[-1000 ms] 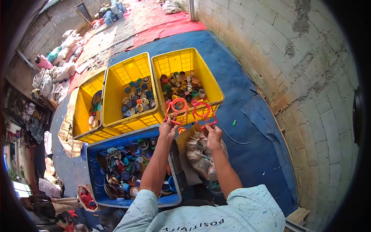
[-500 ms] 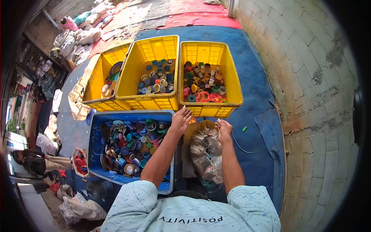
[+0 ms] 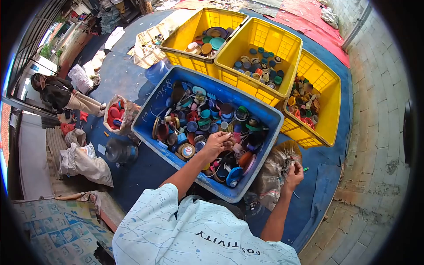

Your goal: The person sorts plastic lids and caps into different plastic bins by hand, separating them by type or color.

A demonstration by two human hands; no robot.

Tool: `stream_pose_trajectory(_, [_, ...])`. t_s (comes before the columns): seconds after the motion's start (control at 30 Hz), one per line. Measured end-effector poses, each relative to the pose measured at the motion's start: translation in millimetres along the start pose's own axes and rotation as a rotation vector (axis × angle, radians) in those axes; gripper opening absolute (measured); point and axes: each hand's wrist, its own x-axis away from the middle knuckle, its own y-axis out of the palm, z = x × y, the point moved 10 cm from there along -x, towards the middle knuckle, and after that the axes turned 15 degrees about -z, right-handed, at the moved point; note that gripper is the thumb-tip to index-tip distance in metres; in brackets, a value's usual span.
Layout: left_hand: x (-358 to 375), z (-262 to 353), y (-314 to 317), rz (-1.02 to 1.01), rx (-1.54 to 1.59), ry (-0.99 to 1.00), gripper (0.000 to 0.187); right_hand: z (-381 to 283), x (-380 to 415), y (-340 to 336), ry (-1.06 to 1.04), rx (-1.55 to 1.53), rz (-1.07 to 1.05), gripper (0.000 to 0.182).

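Reaching left hand (image 3: pixel 217 143) digs inside blue crate (image 3: pixel 150 112), right hand (image 3: pixel 294 170) gripping sack (image 3: pixel 271 172).

The word "POSITIVITY" is printed in dark capitals on the pale blue shirt (image 3: pixel 194 229) of the person wearing the camera (seen upside down from the head view, low on the back). White handwritten marks are scrawled on the near wall of the blue crate (image 3: pixel 155 102), with something like "758" near the rim, though they cannot be read with certainty. Print on the small caps inside the crate is too small to be made out.
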Motion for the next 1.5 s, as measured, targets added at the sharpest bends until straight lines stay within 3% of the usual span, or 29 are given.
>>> stream_pose_trajectory(0.07, [8.6,14.7,-45.0,0.013,-0.032,0.01,0.017,-52.0,4.8,37.1,-0.212,0.201,0.026,0.02])
stream_pose_trajectory(0.23, [36.2,46.1,-130.3,0.109,-0.188,-0.096,0.018,-96.7,25.4,175.7,-0.236,0.395,-0.102,0.018])
stream_pose_trajectory(0.33, [44.7,63.9,-172.2,0.124,-0.341,-0.127,0.02,-71.6,36.1,277.5,-0.135,0.456,-0.342,0.018])
stream_pose_trajectory(0.43, [55.4,87.4,-206.8,0.164,-0.558,-0.095,0.023,-15.6,39.1,357.7,-0.213,0.672,-0.481,0.023])
stream_pose_trajectory(0.63, [76.7,119.2,-234.2,0.239,-0.643,-0.164,0.023,19.7,39.5,460.0,-0.309,0.949,-0.572,0.059])
stream_pose_trajectory(0.77, [87.1,135.5,-234.5,0.254,-0.603,-0.1,0.02,48.1,26.4,486.4,-0.232,1.039,-0.595,0.078])
stream_pose_trajectory(1.1, [63.4,132.0,-246.2,0.281,-0.778,-0.148,0.024,77.2,1.9,506.3,-0.042,1.179,-0.662,0.077])
stream_pose_trajectory(1.17, [45.6,132.7,-247.0,0.25,-0.8,-0.076,0.022,77.5,-0.2,505.9,-0.022,1.186,-0.725,0.075])
stream_pose_trajectory(1.27, [21.3,131.1,-254.2,0.252,-0.855,-0.036,0.023,68.2,0.0,489.2,0.03,0.999,-0.734,0.07])
stream_pose_trajectory(1.37, [-7.0,145.4,-246.0,0.283,-1.041,0.014,0.031,22.9,14.2,451.3,-0.101,0.85,-0.478,0.062])
stream_pose_trajectory(1.5, [-65.5,141.2,-227.2,0.145,-1.374,0.099,0.045,3.8,41.7,390.1,0.074,0.42,-0.332,0.056])
